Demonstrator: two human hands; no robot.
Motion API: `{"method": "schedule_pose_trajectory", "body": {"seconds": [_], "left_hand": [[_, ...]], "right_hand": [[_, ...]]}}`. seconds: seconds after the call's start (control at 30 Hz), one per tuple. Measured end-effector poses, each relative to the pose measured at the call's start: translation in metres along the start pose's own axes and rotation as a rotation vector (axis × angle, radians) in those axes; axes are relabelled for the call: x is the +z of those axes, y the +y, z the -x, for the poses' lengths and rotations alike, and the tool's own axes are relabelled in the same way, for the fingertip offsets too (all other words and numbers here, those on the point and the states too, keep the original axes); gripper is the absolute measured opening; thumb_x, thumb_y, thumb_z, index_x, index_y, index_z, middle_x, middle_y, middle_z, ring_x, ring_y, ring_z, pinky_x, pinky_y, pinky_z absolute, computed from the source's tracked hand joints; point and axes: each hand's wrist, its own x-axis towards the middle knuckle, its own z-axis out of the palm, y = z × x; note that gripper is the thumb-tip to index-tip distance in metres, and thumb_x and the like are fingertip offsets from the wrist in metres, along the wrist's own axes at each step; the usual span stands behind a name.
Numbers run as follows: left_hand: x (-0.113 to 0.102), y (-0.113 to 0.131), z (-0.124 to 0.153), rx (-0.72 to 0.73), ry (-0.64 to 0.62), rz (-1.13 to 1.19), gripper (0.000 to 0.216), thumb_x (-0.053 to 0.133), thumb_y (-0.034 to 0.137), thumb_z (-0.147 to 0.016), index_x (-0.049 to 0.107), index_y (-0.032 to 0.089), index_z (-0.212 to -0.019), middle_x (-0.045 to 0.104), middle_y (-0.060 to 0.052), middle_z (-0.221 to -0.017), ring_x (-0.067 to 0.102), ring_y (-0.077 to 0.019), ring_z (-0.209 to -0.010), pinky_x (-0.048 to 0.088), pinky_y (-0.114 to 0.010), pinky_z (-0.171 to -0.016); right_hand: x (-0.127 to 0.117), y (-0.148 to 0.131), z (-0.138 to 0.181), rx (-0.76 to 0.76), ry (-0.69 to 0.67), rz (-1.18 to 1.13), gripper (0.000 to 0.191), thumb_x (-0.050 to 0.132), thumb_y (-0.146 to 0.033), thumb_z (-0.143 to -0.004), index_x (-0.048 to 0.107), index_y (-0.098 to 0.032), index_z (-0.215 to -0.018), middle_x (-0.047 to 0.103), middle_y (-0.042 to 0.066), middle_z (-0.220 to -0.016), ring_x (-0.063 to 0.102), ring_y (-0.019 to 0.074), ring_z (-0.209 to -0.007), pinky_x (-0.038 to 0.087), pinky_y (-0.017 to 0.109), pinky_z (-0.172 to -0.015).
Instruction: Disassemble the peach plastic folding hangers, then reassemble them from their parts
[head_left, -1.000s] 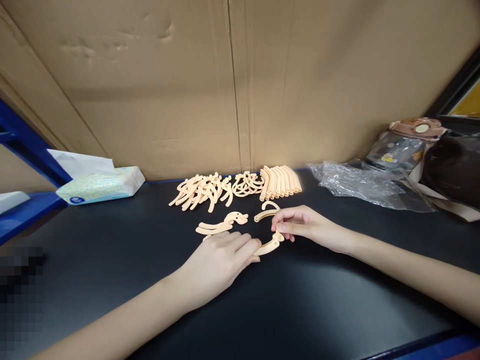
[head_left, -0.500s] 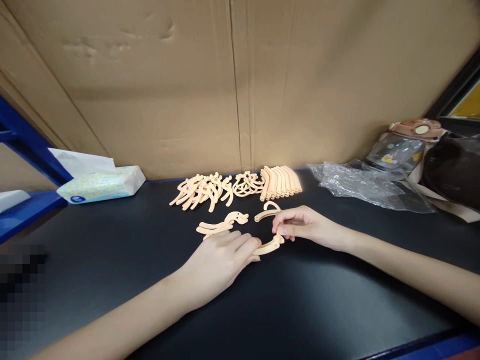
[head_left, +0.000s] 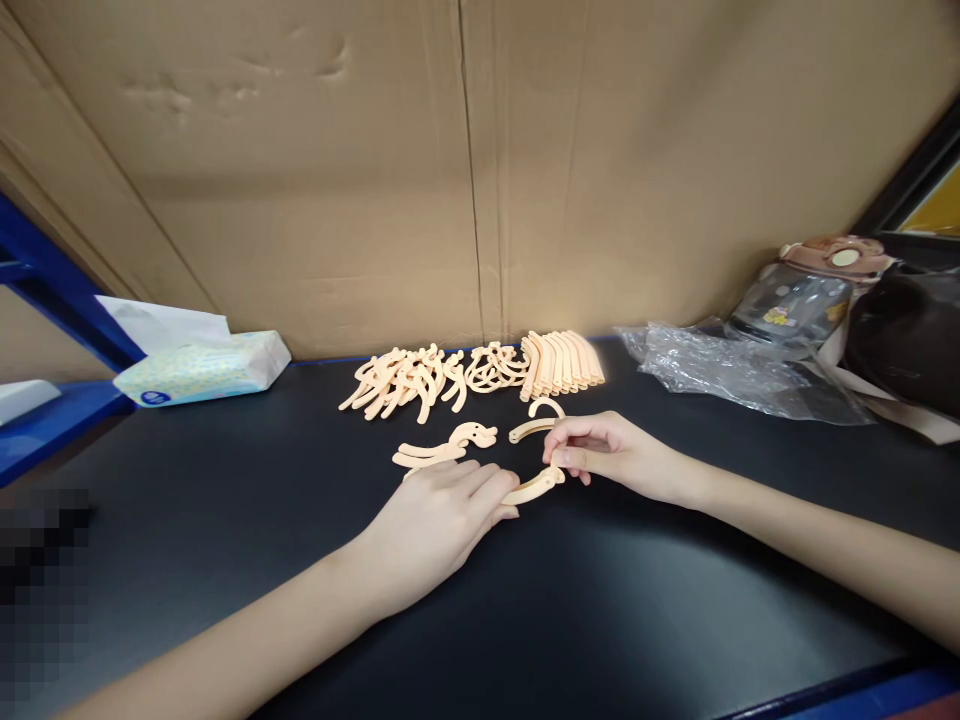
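My left hand [head_left: 450,525] is closed around one end of a cream, curved plastic hanger arm [head_left: 534,488]. At the arm's other end, the thumb and fingers of my right hand [head_left: 596,452] pinch its joint, where a small piece may be hidden. Just behind my right hand lie a curved hook [head_left: 546,408] and another hanger arm [head_left: 529,431]. Beyond my left hand rests a joined cream hanger piece [head_left: 474,435] with slim arms [head_left: 420,455], partly covered by the fingers.
Toward the back of the black table [head_left: 247,480] lie a loose heap of cream pieces [head_left: 397,380], several hooks [head_left: 495,368] and a row of arms [head_left: 561,365]. A tissue pack [head_left: 217,365] sits left; a clear plastic bag [head_left: 735,370] and a bottle [head_left: 795,300] stand right.
The held hanger arm has shifted slightly up and left, with its jointed end turned a little. Both hands keep nearly the same place and grip.
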Motion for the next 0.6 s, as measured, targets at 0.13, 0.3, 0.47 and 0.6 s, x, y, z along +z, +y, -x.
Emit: {"method": "schedule_pose_trajectory", "body": {"seconds": [0.13, 0.3, 0.47, 0.6], "left_hand": [[0.001, 0.0, 0.001, -0.004, -0.006, -0.013, 0.027, 0.03, 0.026, -0.099, 0.053, 0.016, -0.09, 0.061, 0.0, -0.071, 0.058, -0.0136, -0.06, 0.042, -0.025, -0.055], [0.001, -0.001, 0.002, -0.03, -0.019, 0.01, 0.024, 0.033, 0.025, -0.098, 0.053, 0.016, -0.087, 0.061, -0.001, -0.072, 0.058, -0.014, -0.061, 0.041, -0.025, -0.055], [0.001, -0.001, 0.001, -0.002, -0.004, 0.015, 0.024, 0.033, 0.025, -0.098, 0.053, 0.016, -0.089, 0.06, 0.0, -0.071, 0.056, -0.0132, -0.059, 0.04, -0.024, -0.055], [0.0, 0.0, 0.0, 0.073, 0.032, -0.006, 0.02, 0.036, 0.023, -0.097, 0.054, 0.016, -0.093, 0.06, 0.001, -0.07, 0.054, -0.013, -0.059, 0.038, -0.024, -0.054]], "right_hand": [[0.002, 0.001, 0.0, -0.013, 0.023, 0.015, 0.024, 0.058, -0.041, -0.084, 0.06, -0.017, -0.082, 0.056, -0.001, -0.076, 0.049, 0.0094, -0.064, 0.044, 0.023, -0.058], [0.004, 0.003, -0.001, -0.042, 0.067, 0.029, 0.021, 0.056, -0.038, -0.086, 0.06, -0.017, -0.084, 0.055, -0.001, -0.075, 0.048, 0.0083, -0.061, 0.043, 0.022, -0.056], [-0.001, 0.002, -0.002, -0.013, 0.008, 0.006, 0.023, 0.057, -0.039, -0.085, 0.06, -0.016, -0.085, 0.055, -0.001, -0.074, 0.048, 0.0093, -0.063, 0.041, 0.023, -0.057], [-0.007, -0.001, -0.001, 0.01, -0.149, -0.024, 0.021, 0.059, -0.037, -0.085, 0.062, -0.016, -0.082, 0.055, -0.001, -0.075, 0.048, 0.0095, -0.068, 0.039, 0.023, -0.063]]}}
